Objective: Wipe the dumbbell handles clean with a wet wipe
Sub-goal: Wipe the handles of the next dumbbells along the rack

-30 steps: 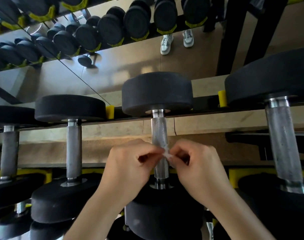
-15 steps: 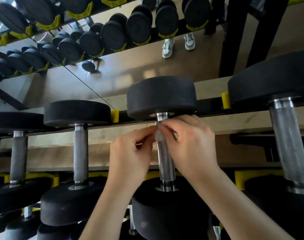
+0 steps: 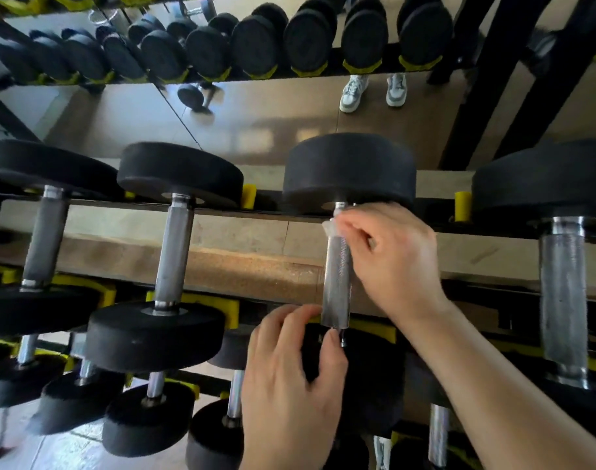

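Note:
A black dumbbell with a knurled steel handle (image 3: pixel 337 279) lies on the rack in the middle of the head view. My right hand (image 3: pixel 391 259) pinches a small white wet wipe (image 3: pixel 329 227) against the top end of that handle, just under the far weight head (image 3: pixel 349 171). My left hand (image 3: pixel 289 378) is lower, its fingers curled beside the handle's near end, thumb tip close to the steel. The near weight head is mostly hidden behind both hands.
More dumbbells lie on the same rack: one to the left (image 3: pixel 174 252), one at the far left (image 3: pixel 45 239), a thicker one to the right (image 3: pixel 562 300). Smaller dumbbells (image 3: pixel 154 412) sit on a lower tier. A mirror behind shows more racks and shoes (image 3: pixel 354 91).
My right hand has carried the wipe up to the top of the handle. My left hand has let go of the wipe and dropped down to the handle's near end. The camera shifted.

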### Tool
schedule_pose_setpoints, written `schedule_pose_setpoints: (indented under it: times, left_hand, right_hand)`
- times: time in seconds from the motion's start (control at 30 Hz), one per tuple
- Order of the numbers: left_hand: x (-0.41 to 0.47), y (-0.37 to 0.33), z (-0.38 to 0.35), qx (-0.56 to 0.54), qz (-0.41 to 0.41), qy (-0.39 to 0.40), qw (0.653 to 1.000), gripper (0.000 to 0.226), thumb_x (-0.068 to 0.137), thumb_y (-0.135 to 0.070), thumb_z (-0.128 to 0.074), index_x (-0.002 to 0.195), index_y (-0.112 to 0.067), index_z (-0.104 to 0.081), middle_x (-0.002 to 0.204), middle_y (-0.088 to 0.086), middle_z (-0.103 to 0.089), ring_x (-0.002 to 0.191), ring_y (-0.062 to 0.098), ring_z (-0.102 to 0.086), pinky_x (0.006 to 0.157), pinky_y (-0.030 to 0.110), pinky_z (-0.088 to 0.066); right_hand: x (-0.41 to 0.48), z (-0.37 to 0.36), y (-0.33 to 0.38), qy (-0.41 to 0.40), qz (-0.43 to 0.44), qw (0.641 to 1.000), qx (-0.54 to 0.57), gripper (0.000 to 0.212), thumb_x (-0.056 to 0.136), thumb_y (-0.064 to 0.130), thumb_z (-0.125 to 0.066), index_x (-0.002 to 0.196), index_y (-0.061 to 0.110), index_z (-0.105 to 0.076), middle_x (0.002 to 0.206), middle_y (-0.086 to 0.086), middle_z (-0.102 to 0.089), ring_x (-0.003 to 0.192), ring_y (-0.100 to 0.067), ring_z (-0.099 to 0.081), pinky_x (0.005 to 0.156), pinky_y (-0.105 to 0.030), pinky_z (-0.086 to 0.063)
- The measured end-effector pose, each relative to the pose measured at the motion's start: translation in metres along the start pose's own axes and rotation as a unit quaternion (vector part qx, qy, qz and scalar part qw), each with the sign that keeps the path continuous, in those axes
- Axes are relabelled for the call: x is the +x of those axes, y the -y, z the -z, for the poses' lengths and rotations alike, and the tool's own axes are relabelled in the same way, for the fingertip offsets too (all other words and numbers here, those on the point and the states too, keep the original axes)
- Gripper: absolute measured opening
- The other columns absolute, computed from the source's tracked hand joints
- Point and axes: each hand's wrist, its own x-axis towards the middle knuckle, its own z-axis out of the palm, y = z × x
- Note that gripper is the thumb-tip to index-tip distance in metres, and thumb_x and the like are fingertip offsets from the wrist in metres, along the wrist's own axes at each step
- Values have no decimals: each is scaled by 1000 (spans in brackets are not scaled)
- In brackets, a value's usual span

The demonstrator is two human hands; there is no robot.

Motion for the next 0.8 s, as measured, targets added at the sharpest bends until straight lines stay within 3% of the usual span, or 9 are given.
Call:
schedule_pose_setpoints:
  times: [0.07,0.23,0.37,0.47,0.53,0.6,0.7,0.8]
  left_hand:
    - [0,2,-1,0,-9,-14,1000,41,82,-53,-41,106,-32,-66,107,-19,-56,102,4,-54,81,10,-34]
    - [-1,4,-2,-27,21,-26,999,42,77,-58,-42,107,-36,-62,112,-18,-51,107,4,-48,86,12,-31]
    - [-6,5,-5,-66,89,-41,993,63,68,-70,-40,118,-35,-53,120,-19,-45,110,-4,-38,92,20,-31]
    - [-10,6,-3,-79,111,-21,990,77,64,-79,-39,125,-33,-48,128,-16,-45,122,3,-42,97,25,-37]
    - [-11,9,0,-84,106,5,991,84,62,-83,-38,129,-33,-44,138,-11,-44,131,8,-40,103,31,-41]
    - [-10,11,1,-92,113,33,989,90,58,-86,-37,131,-34,-40,145,-9,-39,137,9,-34,108,38,-40]
    - [-11,14,2,-93,116,35,988,91,57,-87,-38,131,-34,-41,148,-6,-38,139,11,-33,108,41,-39]
    - [-12,14,2,-92,101,24,990,89,61,-86,-37,131,-31,-43,147,-2,-41,138,16,-36,107,43,-42]
  right_hand:
    - [1,-1,1,-34,-8,999,-32,11,88,9,-63,88,7,-74,84,-5,-72,77,-20,-65,76,-23,-46]
    - [-12,11,15,67,-36,991,-108,23,90,9,-61,112,6,-67,91,-8,-65,64,-16,-62,52,-26,-52]
    - [10,5,14,110,75,983,-123,15,85,3,-67,100,2,-71,95,-12,-65,75,-21,-66,63,-25,-52]
    - [9,6,11,106,53,983,-143,12,86,5,-68,96,4,-73,93,-10,-66,75,-21,-65,69,-20,-45]
    - [5,10,14,107,22,988,-111,12,88,8,-67,97,5,-74,92,-6,-64,71,-13,-62,65,-16,-44]
    - [-1,17,18,178,10,982,-67,16,89,16,-64,98,8,-74,93,3,-58,70,3,-52,64,-6,-41]
    - [-4,28,24,313,36,948,-39,14,86,18,-68,97,13,-75,89,10,-55,71,4,-52,64,-11,-48]
    - [17,20,21,246,80,963,-75,8,88,13,-68,91,10,-75,85,7,-54,67,-2,-52,62,-13,-50]
